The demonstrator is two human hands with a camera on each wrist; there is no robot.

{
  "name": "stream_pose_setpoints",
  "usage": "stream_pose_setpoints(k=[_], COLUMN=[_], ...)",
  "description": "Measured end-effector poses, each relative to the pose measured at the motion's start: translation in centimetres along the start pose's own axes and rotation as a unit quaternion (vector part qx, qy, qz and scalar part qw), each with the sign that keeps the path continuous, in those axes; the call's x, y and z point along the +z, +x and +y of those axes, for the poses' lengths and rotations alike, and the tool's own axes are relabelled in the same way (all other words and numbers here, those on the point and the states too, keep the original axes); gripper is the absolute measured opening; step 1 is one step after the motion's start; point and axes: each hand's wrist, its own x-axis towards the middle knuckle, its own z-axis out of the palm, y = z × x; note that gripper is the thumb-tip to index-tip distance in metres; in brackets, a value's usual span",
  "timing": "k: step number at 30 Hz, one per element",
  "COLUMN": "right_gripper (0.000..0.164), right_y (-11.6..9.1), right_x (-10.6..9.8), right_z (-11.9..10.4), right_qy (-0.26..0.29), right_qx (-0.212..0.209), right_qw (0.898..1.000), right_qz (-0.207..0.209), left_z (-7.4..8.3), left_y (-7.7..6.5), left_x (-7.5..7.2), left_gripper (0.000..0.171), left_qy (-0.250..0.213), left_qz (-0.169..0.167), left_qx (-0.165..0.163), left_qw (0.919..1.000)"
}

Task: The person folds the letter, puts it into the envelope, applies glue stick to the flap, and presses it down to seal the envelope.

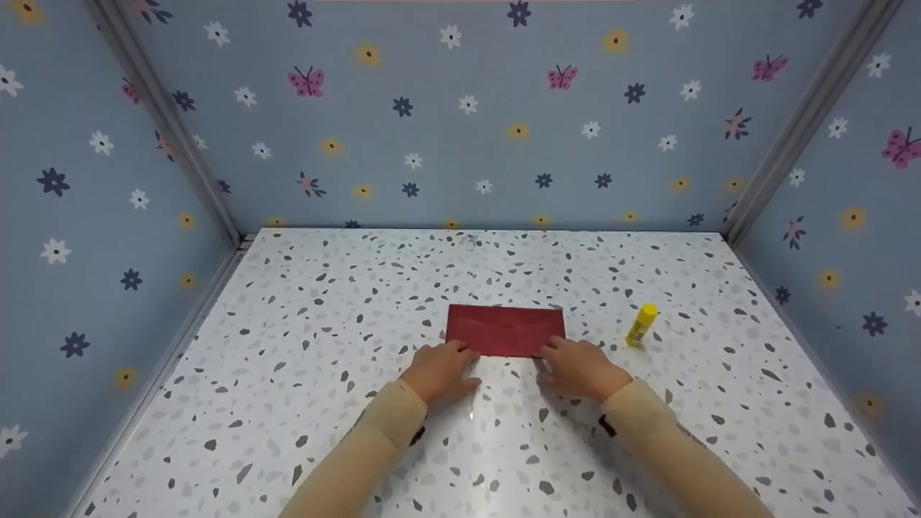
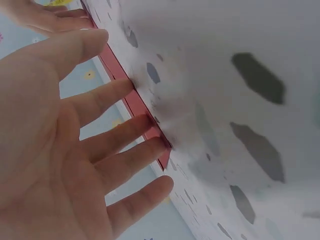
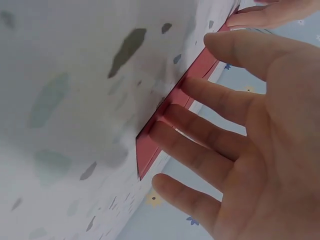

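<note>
A flat red paper envelope (image 1: 505, 329) lies on the speckled table, its long side facing me. At its near left corner the fingertips of my left hand (image 1: 440, 370) touch it, the fingers fairly straight. My right hand (image 1: 583, 368) touches the near right corner in the same way. In the left wrist view, several fingertips of the left hand (image 2: 85, 125) rest along the edge of the red envelope (image 2: 137, 107), with the thumb held apart. The right wrist view has the right hand (image 3: 240, 125) with straight fingers on the envelope (image 3: 147, 150).
To the right of the envelope a yellow glue stick (image 1: 642, 325) stands on the white speckled table (image 1: 324, 302). Blue panels with flowers and butterflies (image 1: 460, 144) enclose the table at the back and both sides.
</note>
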Motion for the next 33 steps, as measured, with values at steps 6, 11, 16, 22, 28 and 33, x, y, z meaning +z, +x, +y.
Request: stream_pose_setpoints(k=[6, 11, 16, 22, 28, 33], right_gripper=[0.046, 0.057, 0.064, 0.074, 0.080, 0.079], right_y=[1.3, 2.0, 3.0, 4.1, 4.9, 5.5], right_x=[-0.1, -0.3, -0.6, -0.6, -0.7, -1.0], right_z=[-0.4, -1.0, -1.3, -0.9, -0.3, -0.1], right_qy=[-0.015, -0.049, -0.052, -0.018, 0.016, 0.030], right_qx=[0.032, 0.049, 0.073, 0.087, 0.100, 0.112], right_qw=[0.999, 0.997, 0.995, 0.994, 0.992, 0.990], right_qz=[-0.023, -0.039, -0.053, -0.058, -0.069, -0.078], left_z=[-0.1, -0.2, -0.4, -0.8, -1.3, -1.7], left_y=[1.3, 2.1, 3.0, 4.0, 4.8, 5.3], left_x=[-0.1, -0.5, -0.9, -1.0, -1.2, -1.3], left_gripper=[0.059, 0.060, 0.061, 0.061, 0.062, 0.063], left_qy=[-0.005, -0.012, -0.035, -0.049, -0.077, -0.094], left_qz=[-0.019, -0.029, -0.035, -0.028, -0.026, -0.017], left_qx=[-0.027, -0.038, -0.050, -0.065, -0.077, -0.075], left_qw=[0.9994, 0.9988, 0.9975, 0.9963, 0.9937, 0.9926])
